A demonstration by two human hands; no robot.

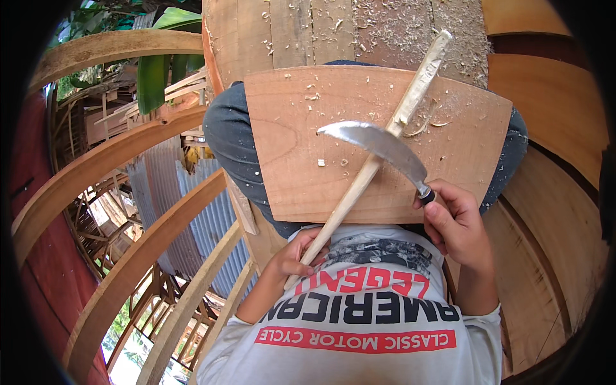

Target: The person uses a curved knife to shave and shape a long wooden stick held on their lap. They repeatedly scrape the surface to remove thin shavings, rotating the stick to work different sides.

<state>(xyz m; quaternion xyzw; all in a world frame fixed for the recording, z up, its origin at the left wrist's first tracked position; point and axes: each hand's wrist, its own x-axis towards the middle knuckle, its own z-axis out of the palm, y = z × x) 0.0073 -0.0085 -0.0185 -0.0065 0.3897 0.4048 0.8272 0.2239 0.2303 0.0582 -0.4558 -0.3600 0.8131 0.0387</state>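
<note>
A long pale wooden stick (360, 178) slants across a board (289, 151) that lies over my lap. My left hand (300, 255) is wrapped round the stick's near end, close to my shirt. In my right hand (457, 221) is the dark handle of a sickle (384, 146). Its curved blade crosses over the stick near the middle, with the tip pointing left. Whether the edge touches the wood I cannot tell. The far part of the stick is whiter and rougher, and a raised curl of wood shows just beyond the blade.
Shavings and chips are scattered on the board and thickly over the plank floor (423, 19) ahead. Curved wooden rails (138, 253) stand at my left, with corrugated metal sheets (218, 221) beyond them. A wooden slatted wall (539, 218) rises at my right.
</note>
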